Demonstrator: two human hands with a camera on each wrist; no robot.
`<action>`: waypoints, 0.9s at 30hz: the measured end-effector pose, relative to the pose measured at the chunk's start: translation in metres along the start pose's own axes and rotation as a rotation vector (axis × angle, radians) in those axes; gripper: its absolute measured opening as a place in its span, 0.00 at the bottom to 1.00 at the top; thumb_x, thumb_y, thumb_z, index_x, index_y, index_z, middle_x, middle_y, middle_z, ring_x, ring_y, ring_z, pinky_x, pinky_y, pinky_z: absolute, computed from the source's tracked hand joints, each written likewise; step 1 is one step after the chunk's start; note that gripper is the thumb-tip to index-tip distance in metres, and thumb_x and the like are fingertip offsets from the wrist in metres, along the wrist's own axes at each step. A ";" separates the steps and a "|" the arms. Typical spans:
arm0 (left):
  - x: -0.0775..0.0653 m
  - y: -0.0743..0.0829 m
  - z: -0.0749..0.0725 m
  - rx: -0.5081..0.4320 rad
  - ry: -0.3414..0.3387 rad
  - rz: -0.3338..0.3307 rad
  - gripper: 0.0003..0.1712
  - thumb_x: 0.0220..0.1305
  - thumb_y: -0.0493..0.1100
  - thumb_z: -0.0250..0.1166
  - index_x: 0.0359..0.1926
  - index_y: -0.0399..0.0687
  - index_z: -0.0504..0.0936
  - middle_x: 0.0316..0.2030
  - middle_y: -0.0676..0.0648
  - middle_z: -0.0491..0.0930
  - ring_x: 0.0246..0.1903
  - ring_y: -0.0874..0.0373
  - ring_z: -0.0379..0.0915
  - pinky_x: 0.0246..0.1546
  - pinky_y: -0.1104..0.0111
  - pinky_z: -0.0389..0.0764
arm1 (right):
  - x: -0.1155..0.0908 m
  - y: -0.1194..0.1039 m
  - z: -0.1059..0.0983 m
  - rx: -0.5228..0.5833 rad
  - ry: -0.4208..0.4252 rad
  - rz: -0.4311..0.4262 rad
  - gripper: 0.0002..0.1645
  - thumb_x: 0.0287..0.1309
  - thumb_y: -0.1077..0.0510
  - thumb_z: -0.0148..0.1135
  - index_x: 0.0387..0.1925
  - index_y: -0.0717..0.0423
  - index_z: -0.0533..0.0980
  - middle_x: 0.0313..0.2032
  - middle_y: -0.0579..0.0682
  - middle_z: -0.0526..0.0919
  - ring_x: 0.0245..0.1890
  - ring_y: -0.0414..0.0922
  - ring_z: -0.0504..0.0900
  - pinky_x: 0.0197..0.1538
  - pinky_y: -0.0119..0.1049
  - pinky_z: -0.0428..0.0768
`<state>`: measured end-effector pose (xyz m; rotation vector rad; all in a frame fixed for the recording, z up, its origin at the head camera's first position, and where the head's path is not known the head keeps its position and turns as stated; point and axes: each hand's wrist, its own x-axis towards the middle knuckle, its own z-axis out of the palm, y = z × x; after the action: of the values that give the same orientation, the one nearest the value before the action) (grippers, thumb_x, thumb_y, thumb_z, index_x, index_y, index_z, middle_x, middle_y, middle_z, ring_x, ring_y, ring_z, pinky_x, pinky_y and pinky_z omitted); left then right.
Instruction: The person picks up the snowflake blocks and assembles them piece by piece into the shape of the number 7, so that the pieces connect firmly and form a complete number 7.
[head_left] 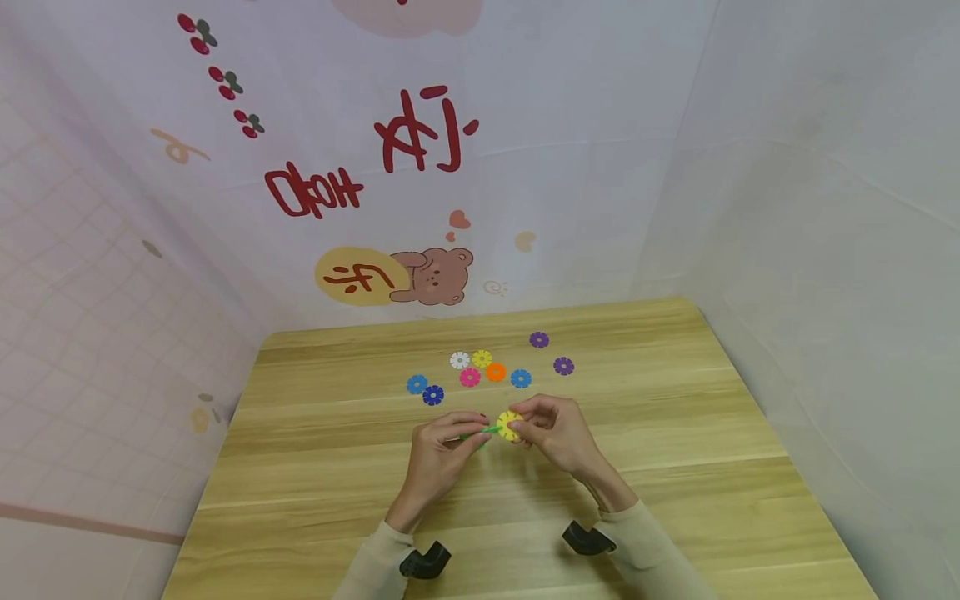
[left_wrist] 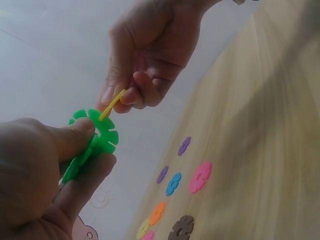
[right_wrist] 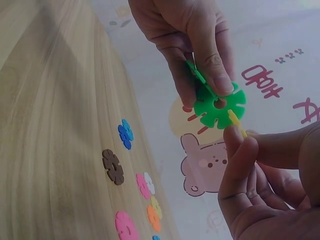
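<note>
My left hand (head_left: 437, 457) grips two green notched snowflake discs (left_wrist: 106, 136), joined at an angle to each other, between thumb and fingers. My right hand (head_left: 561, 435) pinches a yellow notched disc (head_left: 509, 420) by its edge. In the right wrist view the yellow disc's rim (right_wrist: 234, 118) meets a slot on the edge of one green disc (right_wrist: 220, 117), the two standing crosswise. How deep the yellow rim sits in the slot I cannot tell. Both hands are over the table, close together.
Loose discs lie on the wooden table (head_left: 315, 467) beyond the hands: purple (head_left: 564, 366), orange (head_left: 496, 372), white (head_left: 460, 360), dark blue (head_left: 433, 395) and several more. A brown disc (right_wrist: 113, 167) shows in the wrist views. A printed cloth (head_left: 570, 208) hangs behind the table.
</note>
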<state>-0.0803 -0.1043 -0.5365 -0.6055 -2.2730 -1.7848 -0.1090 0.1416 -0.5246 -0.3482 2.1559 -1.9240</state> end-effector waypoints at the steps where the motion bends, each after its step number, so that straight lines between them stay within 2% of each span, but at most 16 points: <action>1: 0.000 0.000 0.000 0.006 0.002 0.006 0.04 0.72 0.32 0.77 0.45 0.36 0.96 0.50 0.33 0.94 0.50 0.44 0.95 0.45 0.69 0.95 | 0.000 0.000 0.000 -0.001 0.000 0.001 0.12 0.74 0.69 0.72 0.55 0.70 0.86 0.50 0.71 0.93 0.32 0.40 0.92 0.36 0.36 0.94; 4: 0.000 -0.001 0.000 0.031 0.004 0.023 0.04 0.71 0.32 0.78 0.44 0.37 0.96 0.50 0.36 0.94 0.49 0.43 0.95 0.43 0.70 0.95 | 0.000 0.000 0.001 -0.012 -0.006 -0.002 0.12 0.74 0.69 0.72 0.55 0.70 0.86 0.48 0.70 0.93 0.31 0.40 0.92 0.36 0.38 0.94; 7: 0.000 -0.002 0.000 0.035 -0.001 0.029 0.03 0.71 0.33 0.78 0.44 0.38 0.97 0.49 0.37 0.94 0.48 0.43 0.94 0.41 0.70 0.95 | 0.001 0.001 0.003 -0.014 -0.009 -0.002 0.12 0.73 0.69 0.72 0.54 0.70 0.87 0.45 0.69 0.93 0.30 0.44 0.92 0.36 0.40 0.94; 12: -0.001 -0.002 0.001 0.012 -0.003 0.049 0.03 0.70 0.31 0.79 0.43 0.37 0.96 0.47 0.33 0.92 0.47 0.42 0.93 0.39 0.68 0.96 | 0.001 0.002 0.006 -0.003 0.001 0.009 0.12 0.72 0.70 0.72 0.54 0.70 0.87 0.43 0.68 0.93 0.31 0.49 0.92 0.36 0.42 0.95; 14: -0.001 -0.002 0.001 0.011 0.000 0.046 0.02 0.70 0.32 0.79 0.42 0.37 0.96 0.47 0.33 0.92 0.47 0.42 0.93 0.39 0.67 0.96 | 0.001 0.003 0.007 0.005 0.003 0.016 0.12 0.72 0.70 0.72 0.54 0.70 0.87 0.45 0.69 0.93 0.31 0.49 0.92 0.36 0.41 0.95; 19: -0.001 -0.001 -0.003 0.060 -0.006 -0.013 0.02 0.70 0.33 0.79 0.42 0.43 0.97 0.49 0.38 0.92 0.50 0.45 0.93 0.43 0.70 0.95 | 0.000 0.007 0.009 0.025 -0.002 0.027 0.13 0.74 0.68 0.72 0.56 0.70 0.86 0.49 0.70 0.93 0.32 0.46 0.91 0.38 0.38 0.94; 22: -0.002 -0.002 -0.005 0.080 -0.019 -0.042 0.02 0.71 0.35 0.79 0.42 0.44 0.96 0.51 0.39 0.92 0.51 0.46 0.93 0.44 0.72 0.94 | 0.000 0.011 0.011 0.023 0.001 0.028 0.14 0.75 0.67 0.72 0.57 0.69 0.86 0.47 0.70 0.92 0.32 0.45 0.91 0.38 0.37 0.94; 27: -0.002 -0.002 -0.006 0.115 -0.049 -0.037 0.06 0.71 0.37 0.81 0.46 0.45 0.96 0.53 0.42 0.93 0.54 0.47 0.92 0.50 0.71 0.94 | -0.002 0.014 0.012 -0.001 0.002 0.028 0.14 0.75 0.65 0.73 0.58 0.66 0.87 0.44 0.66 0.92 0.33 0.49 0.91 0.39 0.40 0.94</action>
<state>-0.0805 -0.1110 -0.5377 -0.5967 -2.4148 -1.6582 -0.1034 0.1326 -0.5394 -0.3146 2.1506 -1.9093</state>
